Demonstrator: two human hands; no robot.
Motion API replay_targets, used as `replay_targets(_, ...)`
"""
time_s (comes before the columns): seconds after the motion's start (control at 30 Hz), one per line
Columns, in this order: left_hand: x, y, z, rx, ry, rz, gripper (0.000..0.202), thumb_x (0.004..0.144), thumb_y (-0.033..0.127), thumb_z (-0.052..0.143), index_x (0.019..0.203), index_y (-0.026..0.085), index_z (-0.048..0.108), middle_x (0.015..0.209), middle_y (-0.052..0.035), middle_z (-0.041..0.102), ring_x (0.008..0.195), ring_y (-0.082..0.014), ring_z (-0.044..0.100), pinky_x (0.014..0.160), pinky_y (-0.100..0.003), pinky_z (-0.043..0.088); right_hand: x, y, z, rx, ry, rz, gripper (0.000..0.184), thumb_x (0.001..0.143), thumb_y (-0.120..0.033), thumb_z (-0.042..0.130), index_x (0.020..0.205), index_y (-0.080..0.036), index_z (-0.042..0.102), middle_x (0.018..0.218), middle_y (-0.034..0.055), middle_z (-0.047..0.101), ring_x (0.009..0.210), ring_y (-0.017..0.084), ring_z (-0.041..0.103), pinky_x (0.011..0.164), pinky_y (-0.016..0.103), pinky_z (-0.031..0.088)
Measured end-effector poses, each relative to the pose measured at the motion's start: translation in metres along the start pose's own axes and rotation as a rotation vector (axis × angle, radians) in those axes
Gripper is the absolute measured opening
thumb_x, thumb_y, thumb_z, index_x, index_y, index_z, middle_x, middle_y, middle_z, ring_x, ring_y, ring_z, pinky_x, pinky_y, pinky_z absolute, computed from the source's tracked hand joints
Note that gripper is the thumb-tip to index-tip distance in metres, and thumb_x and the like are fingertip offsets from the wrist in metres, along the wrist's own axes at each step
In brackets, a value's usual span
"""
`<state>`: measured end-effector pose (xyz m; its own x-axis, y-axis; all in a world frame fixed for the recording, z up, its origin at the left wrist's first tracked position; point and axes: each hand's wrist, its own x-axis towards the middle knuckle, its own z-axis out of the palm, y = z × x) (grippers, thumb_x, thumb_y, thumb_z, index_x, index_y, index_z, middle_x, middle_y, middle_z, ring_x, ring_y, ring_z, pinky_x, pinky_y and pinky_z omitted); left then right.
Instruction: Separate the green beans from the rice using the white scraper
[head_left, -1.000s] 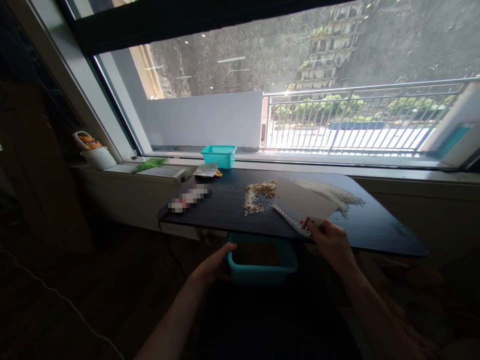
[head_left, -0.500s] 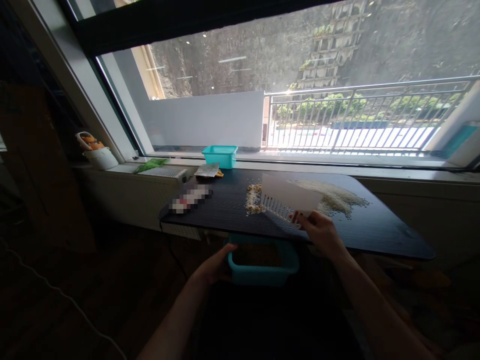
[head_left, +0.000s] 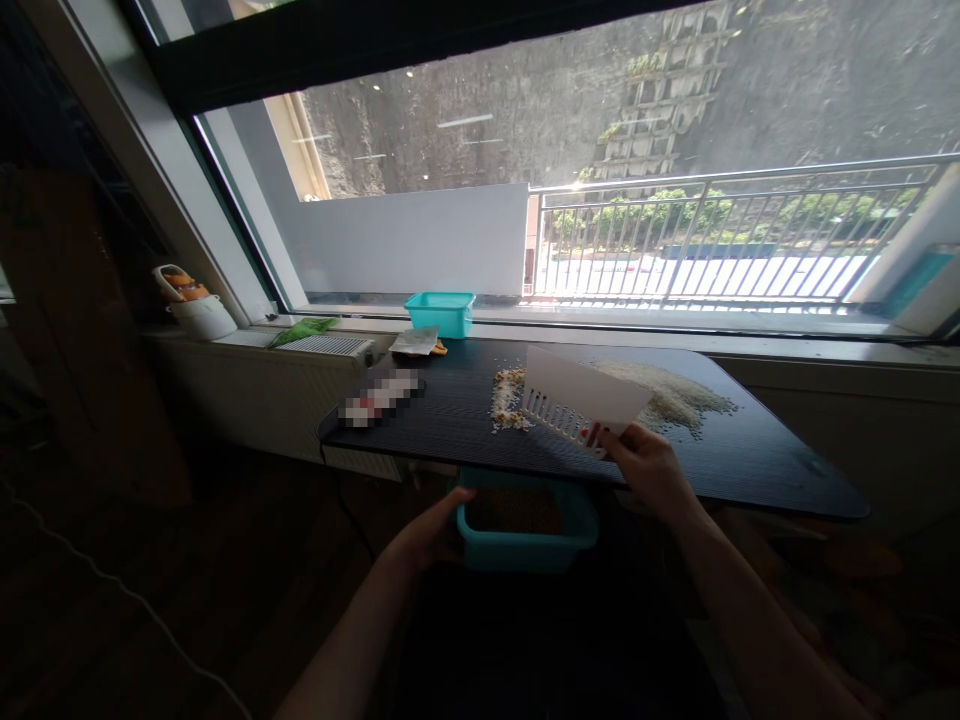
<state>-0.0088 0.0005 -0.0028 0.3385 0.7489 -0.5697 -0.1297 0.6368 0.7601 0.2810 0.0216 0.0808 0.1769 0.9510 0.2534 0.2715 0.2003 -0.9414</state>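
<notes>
My left hand (head_left: pixel 436 525) is closed on the left rim of a turquoise plastic bin (head_left: pixel 525 553), held just below the table's front edge. Brown grain-like material (head_left: pixel 517 510) lies inside it, dim in the shade. My right hand (head_left: pixel 646 462) grips a white slotted scraper (head_left: pixel 585 393) tilted over the tabletop, its row of slots toward the lower left. Left of the scraper is a small patch of white grains and yellowish bits (head_left: pixel 510 398), partly hidden by it. A wide heap of pale, rice-like grains (head_left: pixel 679 392) spreads behind and right of it.
On the dark table (head_left: pixel 450 420) lie a blurred-out item (head_left: pixel 381 397) and a grey packet (head_left: pixel 415 341). A second turquoise bin (head_left: pixel 441 318) stands by the window. A radiator (head_left: pixel 300 385) with a green cloth-like piece (head_left: pixel 304 330) and a white pot (head_left: pixel 202 315) are at left.
My right hand and the scraper have shifted slightly to the right. My left hand and the bin stay where they were.
</notes>
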Motion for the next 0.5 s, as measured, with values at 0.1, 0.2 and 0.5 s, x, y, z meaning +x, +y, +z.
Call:
replay_targets(0.1, 0.000, 0.000, 0.000, -0.004, -0.009, -0.002, 0.056, 0.069, 0.055, 0.060, 0.113, 0.020, 0.056, 0.113, -0.0092, 0.062, 0.102, -0.0289, 0.059, 0.079, -0.047, 0.052, 0.005, 0.003, 0.001, -0.018, 0.015, -0.007, 0.029, 0.068, -0.042, 0.065, 0.081, -0.016, 0.068, 0.075, 0.0068, 0.073, 0.069, 0.021, 0.067, 0.063, 0.032, 0.053)
replay_targets(0.2, -0.001, 0.001, 0.000, -0.004, -0.015, -0.003, 0.056, 0.069, 0.055, 0.060, 0.111, 0.020, 0.057, 0.112, -0.0093, 0.062, 0.101, -0.0287, 0.059, 0.079, -0.047, 0.052, 0.006, 0.004, 0.002, -0.037, -0.009, -0.020, 0.028, 0.069, -0.042, 0.064, 0.077, -0.015, 0.068, 0.073, 0.0069, 0.072, 0.066, 0.021, 0.066, 0.060, 0.031, 0.053)
replay_targets(0.5, 0.000, 0.001, 0.000, 0.000, -0.020, -0.009, 0.058, 0.069, 0.055, 0.060, 0.114, 0.019, 0.055, 0.111, -0.0100, 0.063, 0.098, -0.0290, 0.061, 0.078, -0.046, 0.052, -0.010, -0.010, -0.009, -0.067, -0.015, -0.013, 0.028, 0.068, -0.040, 0.063, 0.080, -0.015, 0.068, 0.072, 0.0062, 0.072, 0.064, 0.021, 0.065, 0.060, 0.032, 0.051)
